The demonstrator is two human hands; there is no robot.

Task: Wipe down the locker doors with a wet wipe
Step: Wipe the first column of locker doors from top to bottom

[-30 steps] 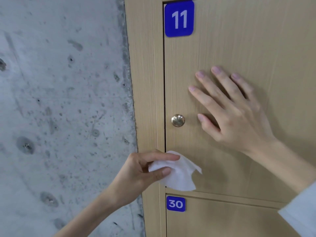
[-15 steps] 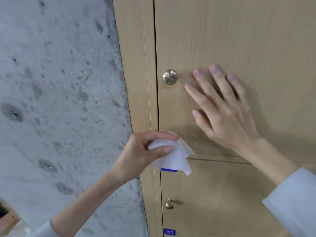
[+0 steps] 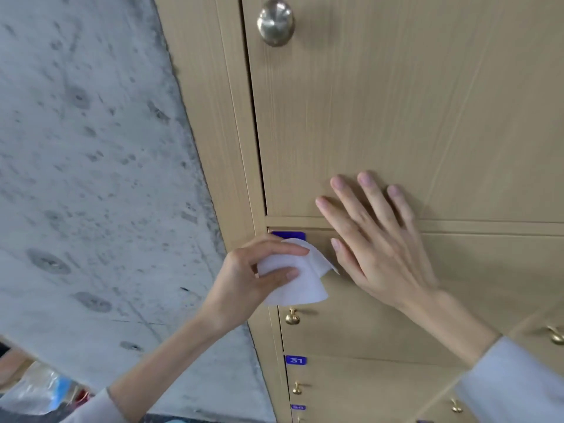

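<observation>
At far left, a bare concrete wall (image 3: 91,178), pitted and stained, filled the frame beside the lockers, with what looked like a clear plastic bag (image 3: 33,389) blurred at its foot. Your left hand (image 3: 244,279) pinched the wet wipe (image 3: 293,276) between thumb and fingers, part of the white sheet hanging loose below that grip. The wipe sat at the top left corner of the small locker door (image 3: 381,325), partly covering its blue number plate (image 3: 288,235); whether the wipe actually touched the wood could not be told. Below, a brass knob (image 3: 292,316) marked that door, and a plate reading 31 (image 3: 295,360) marked the door beneath it.

The step in hand appeared to be the start of this small door: the wipe was placed at its upper corner, not yet drawn across. The next move would likely call for flattening the wipe against the panel and sweeping rightward, working round the knob.

Your right hand (image 3: 375,245) lay spread and flat, fingers straight, bridging the seam between the large upper door (image 3: 396,102) and the small one, and it would probably need to lift clear of the wipe's path. The wood-grain surface looked smooth and matte. A round metal knob (image 3: 275,22) stood at the top of the upper door, and more brass knobs showed at lower right.
</observation>
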